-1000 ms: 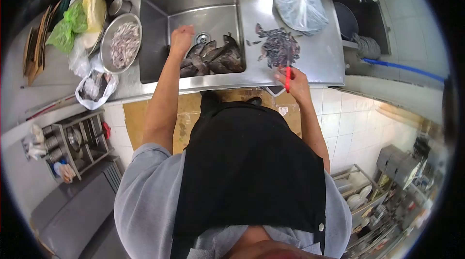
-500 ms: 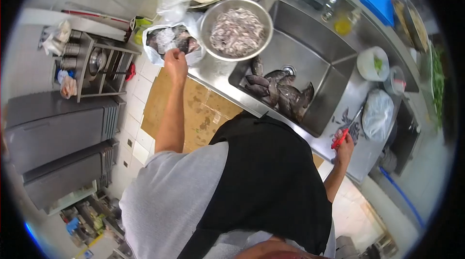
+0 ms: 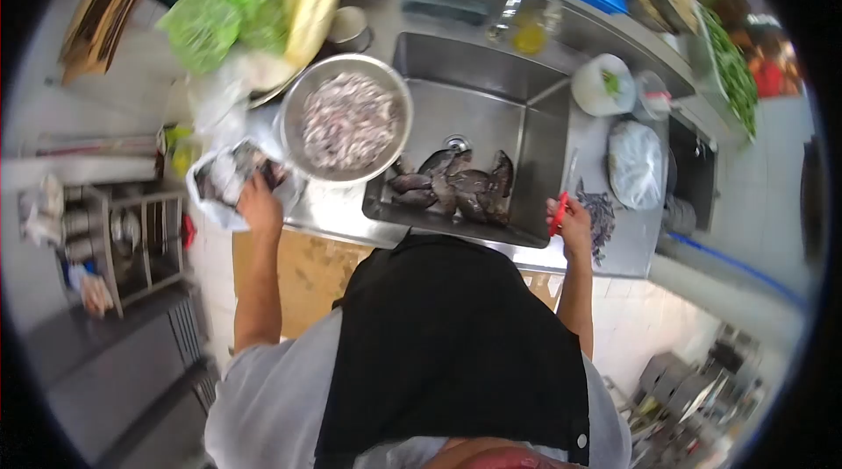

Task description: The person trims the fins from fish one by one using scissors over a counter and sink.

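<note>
My left hand (image 3: 260,202) reaches into the mouth of a white plastic bag (image 3: 213,209) with dark fish pieces; its fingertips touch the contents, and what they pinch is hidden. My right hand (image 3: 572,222) holds red-handled scissors (image 3: 558,213) beside a pile of dark scraps (image 3: 598,219) on the steel counter. Between the hands, several dark fish (image 3: 456,187) lie in the near part of the sink (image 3: 491,105). A steel bowl (image 3: 405,118) of pale, cut pieces stands left of the sink, beside the bag.
A filled clear bag (image 3: 635,164) and a white tub (image 3: 603,86) stand right of the sink. Green bags (image 3: 215,17) and a yellowish bag (image 3: 311,4) lie behind the bowl. The faucet (image 3: 506,15) is at the back. A metal rack (image 3: 140,241) stands at left.
My left hand has moved from above the sink left to the white bag and is now further in it. My right hand keeps the scissors, now left of the scraps. The camera view has turned.
</note>
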